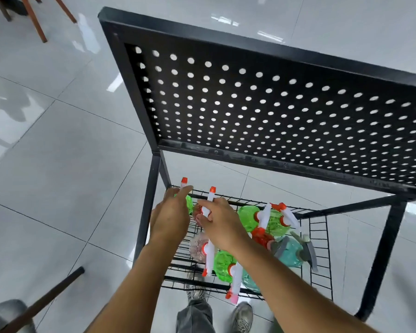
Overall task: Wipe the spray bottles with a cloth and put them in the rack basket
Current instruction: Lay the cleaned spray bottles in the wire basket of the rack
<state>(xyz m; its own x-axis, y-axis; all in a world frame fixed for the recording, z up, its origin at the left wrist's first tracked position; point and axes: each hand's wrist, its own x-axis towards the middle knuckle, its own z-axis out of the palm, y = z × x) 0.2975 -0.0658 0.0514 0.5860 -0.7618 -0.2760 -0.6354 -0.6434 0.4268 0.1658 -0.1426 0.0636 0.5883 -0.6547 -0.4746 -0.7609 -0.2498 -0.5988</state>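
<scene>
Reaching into the basket [318, 234], the right hand [220, 222] pinches a spray bottle [208, 207]; the left hand [171, 216] hovers beside it, fingers relaxed.

Green, red, clear and teal spray bottles [250, 218] with white-and-orange triggers crowd together. All stand in the black wire basket [318, 248].

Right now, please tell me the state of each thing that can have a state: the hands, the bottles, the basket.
left hand: fingers straight, on a green spray bottle at the basket's far left corner
right hand: holds a clear pinkish spray bottle by its neck
other spray bottles: upright in the basket
rack basket: partly filled
perforated top shelf: bare
</scene>
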